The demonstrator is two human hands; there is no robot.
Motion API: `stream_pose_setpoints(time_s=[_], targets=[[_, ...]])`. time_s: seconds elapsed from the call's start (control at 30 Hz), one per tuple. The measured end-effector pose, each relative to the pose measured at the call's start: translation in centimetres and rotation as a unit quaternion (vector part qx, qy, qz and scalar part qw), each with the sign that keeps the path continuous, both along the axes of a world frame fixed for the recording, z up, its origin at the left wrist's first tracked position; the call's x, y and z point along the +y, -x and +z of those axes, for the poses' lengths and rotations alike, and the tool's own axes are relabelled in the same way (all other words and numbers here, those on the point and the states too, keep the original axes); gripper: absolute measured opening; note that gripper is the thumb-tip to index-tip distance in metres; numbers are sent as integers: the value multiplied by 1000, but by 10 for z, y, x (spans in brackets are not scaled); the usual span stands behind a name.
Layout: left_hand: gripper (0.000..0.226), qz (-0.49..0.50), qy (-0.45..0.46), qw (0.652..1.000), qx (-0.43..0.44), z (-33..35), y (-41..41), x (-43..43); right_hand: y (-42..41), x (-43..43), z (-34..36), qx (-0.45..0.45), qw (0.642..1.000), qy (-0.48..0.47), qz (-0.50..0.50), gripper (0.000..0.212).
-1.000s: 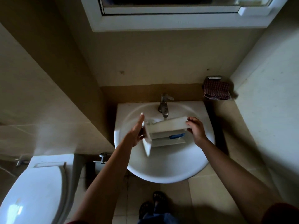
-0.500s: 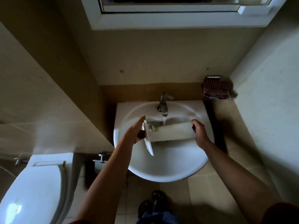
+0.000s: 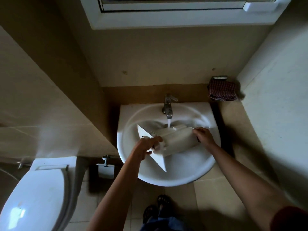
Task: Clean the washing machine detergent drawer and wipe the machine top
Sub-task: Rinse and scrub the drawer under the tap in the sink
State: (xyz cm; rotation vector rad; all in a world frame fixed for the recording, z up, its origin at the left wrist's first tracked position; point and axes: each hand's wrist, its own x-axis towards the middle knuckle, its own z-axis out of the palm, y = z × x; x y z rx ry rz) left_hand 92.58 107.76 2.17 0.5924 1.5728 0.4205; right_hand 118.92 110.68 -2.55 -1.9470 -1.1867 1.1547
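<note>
A white detergent drawer [image 3: 179, 140] lies tilted over the white sink [image 3: 166, 179], its flat front panel at the left and its closed underside facing me. My left hand [image 3: 146, 147] grips the drawer at the front panel end. My right hand [image 3: 203, 135] holds the drawer's back end. Water runs from the metal tap [image 3: 168, 105] onto the drawer's far edge.
A checked red cloth [image 3: 222, 90] hangs on a holder right of the sink. A white toilet [image 3: 33, 197] stands at the lower left, with a metal holder [image 3: 105, 168] on the wall between it and the sink. A white window frame [image 3: 166, 19] is above. My sandalled feet stand below the sink.
The drawer has turned over from its open compartments facing me to its underside up, and has dropped lower in the sink. The tap now runs. My left hand's fingers have curled onto the front panel.
</note>
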Motion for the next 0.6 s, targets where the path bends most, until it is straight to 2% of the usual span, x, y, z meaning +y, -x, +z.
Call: stream_pose_setpoints(time_s=[0.13,0.23,0.33,0.5,0.6], targets=[[19,-44,4,999,9,1,-6,-1,-1,-1,-4,-52,996,47,51,32],[38,-61,7,998,21,0,-11,-2,1,0,-7,-79,993,47,78,31],[37,-14,28,999,32,-8,-14,-3,-1,-2,-12,-30,995,55,73,24],[31,81,19,996,37,-20,-14,-12,-8,-6,-17,45,994,77,56,27],[52,88,-13,991,96,-24,-15,-12,-7,-5,-17,65,994,74,48,27]])
